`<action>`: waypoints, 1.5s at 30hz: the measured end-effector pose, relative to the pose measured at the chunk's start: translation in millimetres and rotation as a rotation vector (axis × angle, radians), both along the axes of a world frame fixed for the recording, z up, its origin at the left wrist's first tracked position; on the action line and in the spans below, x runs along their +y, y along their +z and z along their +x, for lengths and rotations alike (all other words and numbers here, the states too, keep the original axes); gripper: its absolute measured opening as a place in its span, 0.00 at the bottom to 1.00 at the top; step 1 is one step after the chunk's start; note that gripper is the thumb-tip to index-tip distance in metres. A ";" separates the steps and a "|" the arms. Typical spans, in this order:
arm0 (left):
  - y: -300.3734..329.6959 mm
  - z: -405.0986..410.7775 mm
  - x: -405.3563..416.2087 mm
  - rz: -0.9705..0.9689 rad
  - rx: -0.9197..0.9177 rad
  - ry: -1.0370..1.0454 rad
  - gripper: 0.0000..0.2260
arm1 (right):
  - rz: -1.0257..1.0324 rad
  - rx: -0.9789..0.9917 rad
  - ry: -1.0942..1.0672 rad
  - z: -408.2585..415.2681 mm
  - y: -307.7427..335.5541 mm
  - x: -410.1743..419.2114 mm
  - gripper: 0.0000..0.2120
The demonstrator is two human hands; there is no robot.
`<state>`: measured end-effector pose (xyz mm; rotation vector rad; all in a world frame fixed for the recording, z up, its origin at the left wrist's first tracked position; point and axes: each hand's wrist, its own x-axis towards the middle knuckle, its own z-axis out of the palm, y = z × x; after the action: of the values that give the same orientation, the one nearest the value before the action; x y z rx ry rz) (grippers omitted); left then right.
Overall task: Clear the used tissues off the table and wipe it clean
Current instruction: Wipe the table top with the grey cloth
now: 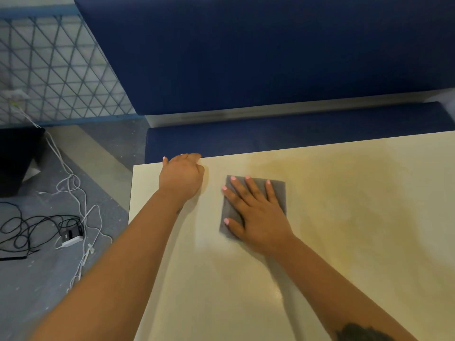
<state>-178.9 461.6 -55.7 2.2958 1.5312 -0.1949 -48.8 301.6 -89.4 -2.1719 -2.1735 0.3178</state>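
Note:
A folded grey cloth lies flat on the cream table, near its far left corner. My right hand presses down on the cloth with its fingers spread. My left hand rests at the table's far edge, its fingers curled over that edge. No tissues show on the tabletop.
A dark blue bench seat and its backrest run along the table's far side. On the grey floor to the left lie tangled white and black cables, a charger, and a black bin.

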 end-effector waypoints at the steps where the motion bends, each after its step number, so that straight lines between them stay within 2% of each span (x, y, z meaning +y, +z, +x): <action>1: -0.2 0.7 0.1 -0.005 0.004 0.002 0.18 | -0.018 -0.005 -0.040 6.0 1.6 4.4 0.32; 6: 1.1 2.2 0.4 -0.025 0.037 -0.007 0.19 | -0.015 -0.062 -0.229 -4.8 0.0 57.4 0.30; 10: 1.7 0.5 -2.2 0.001 0.034 -0.036 0.19 | -0.022 -0.037 -0.093 -24.4 0.3 60.4 0.30; 13: 1.4 1.3 -3.2 0.001 0.047 -0.026 0.19 | -0.021 -0.034 0.006 -4.8 2.6 34.2 0.31; 16: 1.2 4.5 -4.4 -0.010 0.097 -0.019 0.20 | -0.037 -0.033 -0.098 25.2 5.7 28.0 0.33; 21: 4.3 22.4 -12.1 -0.016 0.182 -0.132 0.22 | -0.022 -0.075 -0.218 18.1 2.5 63.3 0.29; 26: 5.0 39.1 -20.4 -0.006 0.151 -0.180 0.22 | -0.024 -0.069 -0.055 28.6 3.0 33.0 0.31; 29: 3.3 39.7 -19.8 -0.014 0.182 -0.182 0.23 | -0.040 -0.061 -0.113 58.3 3.1 17.3 0.33; 34: 3.6 45.1 -20.3 -0.036 0.210 -0.187 0.24 | -0.026 -0.101 -0.260 56.6 1.0 52.9 0.29; 40: 2.5 45.3 -21.1 -0.035 0.227 -0.196 0.24 | -0.028 -0.077 -0.058 38.8 0.3 24.7 0.30; 45: -0.3 44.8 -22.5 -0.014 0.260 -0.198 0.24 | -0.038 -0.073 -0.142 79.5 1.4 16.0 0.33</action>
<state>-134.1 439.1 -56.0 2.4872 1.4085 -0.5752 30.7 317.6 -88.0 -2.3785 -2.0497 0.2784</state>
